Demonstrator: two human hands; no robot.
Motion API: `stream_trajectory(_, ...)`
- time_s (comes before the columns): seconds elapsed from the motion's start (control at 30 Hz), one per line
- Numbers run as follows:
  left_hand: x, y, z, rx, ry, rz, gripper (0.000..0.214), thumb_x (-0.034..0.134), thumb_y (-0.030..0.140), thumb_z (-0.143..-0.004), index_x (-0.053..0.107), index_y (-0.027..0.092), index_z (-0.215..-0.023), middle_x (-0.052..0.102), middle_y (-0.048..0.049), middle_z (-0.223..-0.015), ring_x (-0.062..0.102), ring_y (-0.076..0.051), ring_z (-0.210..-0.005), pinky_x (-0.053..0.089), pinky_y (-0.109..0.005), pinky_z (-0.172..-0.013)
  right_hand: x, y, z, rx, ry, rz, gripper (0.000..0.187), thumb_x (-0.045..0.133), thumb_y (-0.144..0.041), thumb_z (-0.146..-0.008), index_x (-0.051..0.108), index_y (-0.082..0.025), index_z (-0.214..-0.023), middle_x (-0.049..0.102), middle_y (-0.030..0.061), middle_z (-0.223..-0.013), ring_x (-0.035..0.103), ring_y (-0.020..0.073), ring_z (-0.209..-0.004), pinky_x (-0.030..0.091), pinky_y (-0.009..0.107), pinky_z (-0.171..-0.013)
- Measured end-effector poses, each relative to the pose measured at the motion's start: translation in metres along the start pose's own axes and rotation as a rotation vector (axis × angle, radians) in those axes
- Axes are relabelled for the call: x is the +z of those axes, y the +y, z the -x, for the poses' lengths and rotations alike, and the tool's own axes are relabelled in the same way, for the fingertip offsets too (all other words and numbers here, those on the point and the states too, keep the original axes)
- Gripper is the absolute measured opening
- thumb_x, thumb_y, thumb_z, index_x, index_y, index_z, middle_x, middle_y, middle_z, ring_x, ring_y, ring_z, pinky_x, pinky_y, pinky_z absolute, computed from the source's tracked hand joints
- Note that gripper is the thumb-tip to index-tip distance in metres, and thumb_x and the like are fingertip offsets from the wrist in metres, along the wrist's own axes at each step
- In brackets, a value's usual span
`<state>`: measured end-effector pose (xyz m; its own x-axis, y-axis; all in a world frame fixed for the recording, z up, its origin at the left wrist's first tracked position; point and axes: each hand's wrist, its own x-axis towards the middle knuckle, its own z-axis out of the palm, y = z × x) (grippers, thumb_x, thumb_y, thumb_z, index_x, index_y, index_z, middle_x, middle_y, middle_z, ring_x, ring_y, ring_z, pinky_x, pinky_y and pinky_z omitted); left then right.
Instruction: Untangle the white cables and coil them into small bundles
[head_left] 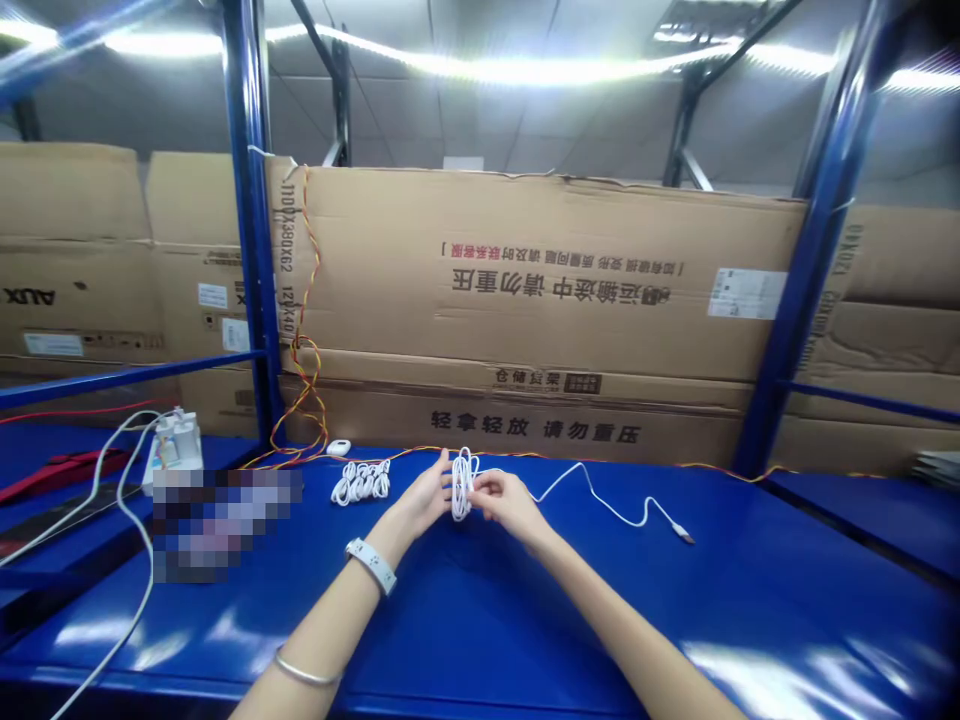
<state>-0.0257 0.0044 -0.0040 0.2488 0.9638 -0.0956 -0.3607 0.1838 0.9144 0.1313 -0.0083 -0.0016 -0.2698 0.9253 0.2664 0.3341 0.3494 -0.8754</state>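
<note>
A white USB cable (461,492) is gathered in an upright looped coil between my two hands, just above the blue surface. My left hand (426,496) supports the coil from the left, its fingers partly hidden by the loops. From the right, my right hand (508,502) pinches the cable at the coil's side with thumb and fingertips. The cable's loose end runs off to the right and finishes in a USB plug (682,534) lying on the surface. Several bundled white cables (361,482) lie left of my hands.
Behind the blue shelf (585,620) stands a cardboard panel (525,330) between blue posts. A white power strip (174,452) with cords sits at the left, near a blurred-out patch. Twisted red-yellow wire (306,380) hangs at the back left. A small white object (339,448) lies near it.
</note>
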Motion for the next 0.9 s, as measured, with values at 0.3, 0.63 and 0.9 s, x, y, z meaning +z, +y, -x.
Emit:
stream_trajectory(0.3,-0.027,0.002,-0.014,0.091,0.275,0.101,0.033,0.045,0.021,-0.094,0.042,0.011,-0.126,0.064,-0.0198,-0.111,0.069,-0.018,-0.074,0.053,-0.027,-0.060,-0.067,-0.010,-0.006,-0.008,0.123,-0.151,0.032,0.073,-0.039,-0.064,0.063,-0.015,-0.081,0.062,0.0006,-0.066,0.054,0.0118,-0.059,0.039,0.023,-0.054)
stream_trajectory(0.63,-0.032,0.000,-0.016,0.205,0.380,-0.085,0.053,0.065,-0.007,-0.063,0.052,0.012,-0.111,0.069,-0.0135,-0.097,0.068,-0.017,-0.075,0.055,-0.028,-0.069,-0.140,0.022,0.006,0.018,0.302,-0.135,0.041,0.079,-0.042,-0.057,0.067,-0.012,-0.083,0.063,0.0032,-0.065,0.053,0.0122,-0.058,0.039,0.024,-0.054)
stream_trajectory(0.9,-0.040,-0.001,-0.020,0.283,0.511,-0.370,0.045,0.057,-0.009,-0.065,0.052,0.013,-0.104,0.067,-0.0087,-0.089,0.067,-0.015,-0.074,0.053,-0.023,-0.059,-0.229,0.072,0.027,0.195,0.724,0.165,0.034,0.071,-0.038,-0.062,0.072,-0.011,-0.084,0.071,0.0118,-0.074,0.063,0.0196,-0.062,0.043,0.029,-0.056)
